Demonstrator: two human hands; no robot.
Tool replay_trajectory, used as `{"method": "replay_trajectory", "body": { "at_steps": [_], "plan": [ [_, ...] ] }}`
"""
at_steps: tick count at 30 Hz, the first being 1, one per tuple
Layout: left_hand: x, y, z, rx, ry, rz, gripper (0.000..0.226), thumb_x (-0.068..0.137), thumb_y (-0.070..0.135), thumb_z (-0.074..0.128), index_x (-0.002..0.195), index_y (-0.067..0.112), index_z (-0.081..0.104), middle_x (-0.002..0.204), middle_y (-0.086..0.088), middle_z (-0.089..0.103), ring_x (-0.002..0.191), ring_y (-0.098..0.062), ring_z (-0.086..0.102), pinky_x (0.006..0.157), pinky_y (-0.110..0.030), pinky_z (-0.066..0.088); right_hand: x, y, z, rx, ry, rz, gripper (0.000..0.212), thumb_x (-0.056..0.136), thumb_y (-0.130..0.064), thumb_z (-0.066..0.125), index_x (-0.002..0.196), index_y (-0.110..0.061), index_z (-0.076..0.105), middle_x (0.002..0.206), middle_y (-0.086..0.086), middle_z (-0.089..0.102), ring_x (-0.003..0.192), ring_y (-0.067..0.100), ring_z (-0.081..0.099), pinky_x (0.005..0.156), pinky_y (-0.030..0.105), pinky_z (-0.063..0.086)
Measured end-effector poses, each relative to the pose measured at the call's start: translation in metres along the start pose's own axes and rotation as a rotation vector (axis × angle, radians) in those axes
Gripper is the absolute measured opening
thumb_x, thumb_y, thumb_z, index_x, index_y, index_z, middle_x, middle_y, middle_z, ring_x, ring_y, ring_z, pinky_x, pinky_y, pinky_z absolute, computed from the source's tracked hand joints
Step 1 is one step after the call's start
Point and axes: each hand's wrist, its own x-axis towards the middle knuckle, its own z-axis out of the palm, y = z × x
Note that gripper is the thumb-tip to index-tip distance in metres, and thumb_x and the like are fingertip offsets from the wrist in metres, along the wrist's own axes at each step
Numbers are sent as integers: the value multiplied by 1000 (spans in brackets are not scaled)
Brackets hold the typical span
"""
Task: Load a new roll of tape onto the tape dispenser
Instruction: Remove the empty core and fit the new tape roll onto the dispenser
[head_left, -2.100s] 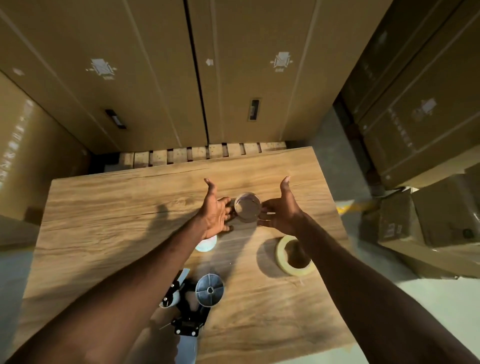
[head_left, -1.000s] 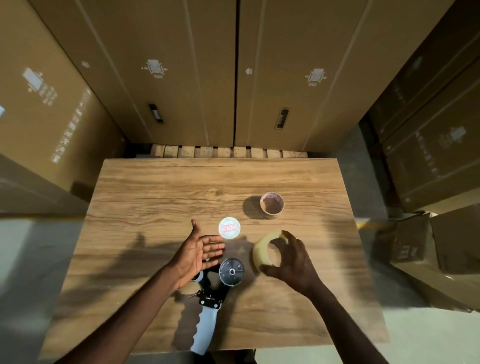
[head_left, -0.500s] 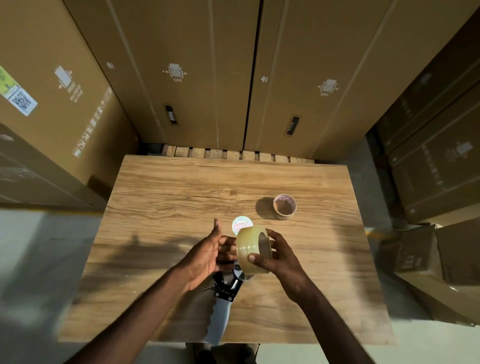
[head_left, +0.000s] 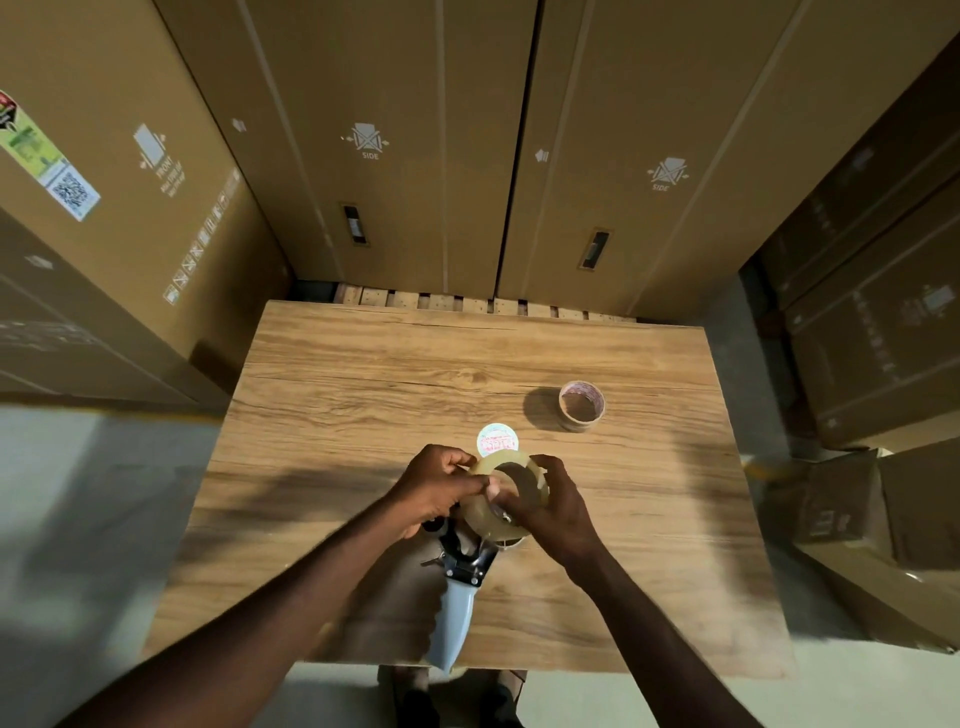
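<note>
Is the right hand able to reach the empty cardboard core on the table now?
Probably yes, but not at once: the table between the right hand and the empty core is bare, though both hands grip the new tape roll.

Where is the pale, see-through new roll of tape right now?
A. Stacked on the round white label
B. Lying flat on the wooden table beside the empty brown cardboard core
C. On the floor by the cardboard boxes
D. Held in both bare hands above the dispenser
D: the pale, see-through new roll of tape is gripped by the left hand and right hand, just above the grey-handled tape dispenser.
</note>
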Motion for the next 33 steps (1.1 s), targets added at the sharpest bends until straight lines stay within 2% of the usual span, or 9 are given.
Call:
{"method": "replay_trajectory", "body": {
  "at_steps": [3,6,9,11,13,17,22,25,33],
  "plan": [
    [10,0,-10,-10,-137,-27,32,81,28,85,109,13,76,101,-8,80,96,-24,75,74,-35,60,2,4,-12,232,-105,141,31,94,-33,75,121,-23,64,112,15,75,88,20,77,72,42,65],
    [20,-3,-16,-5,-205,-41,25,89,19,77,112,8,76,107,-12,78,103,-27,74,87,-36,61,1,12,-20,278,-173,175,25,101,-14,63,126,-17,65,111,29,74,84,27,74,69,38,62],
    [27,-2,-14,64,-220,-51,28,92,14,73,119,7,72,111,-11,77,96,-17,73,71,-22,60,2,18,-19,261,-174,179,25,102,-10,60,125,-17,67,103,25,76,81,25,74,70,37,63],
    [36,-5,-10,134,-201,-40,33,92,16,74,123,7,69,112,-11,76,106,-24,72,90,-33,59,5,25,-19,255,-174,201,25,102,-13,62,126,-16,67,98,22,74,84,26,71,73,39,62],
    [41,-6,-6,246,-192,-20,35,92,21,74,124,10,66,113,-10,73,112,-25,68,98,-37,51,8,33,-19,249,-161,224,23,101,-14,63,124,-16,68,101,28,73,87,28,67,73,38,61],
    [51,-6,6,432,-169,63,35,92,29,73,123,13,68,121,-9,70,113,-21,65,99,-34,48,9,47,-21,247,-133,241,20,101,-14,64,120,-12,68,112,35,70,87,28,68,76,39,62],
    [57,-1,14,509,-170,144,24,94,25,71,114,13,75,121,-4,74,114,-16,66,93,-26,47,8,56,-24,278,-99,256,22,99,-12,67,120,-5,67,100,38,69,83,30,69,78,39,65],
    [60,-3,15,561,-169,166,25,94,25,71,115,13,75,122,-4,74,114,-17,67,97,-29,49,8,60,-23,274,-91,253,23,98,-11,69,120,-2,66,90,26,68,79,31,67,74,36,65],
    [59,-9,16,620,-141,249,34,90,21,76,122,7,72,125,-10,73,113,-16,69,95,-23,50,7,66,-20,237,-55,218,25,95,-15,74,117,-5,67,83,19,72,74,26,68,70,34,63]
  ]
}}
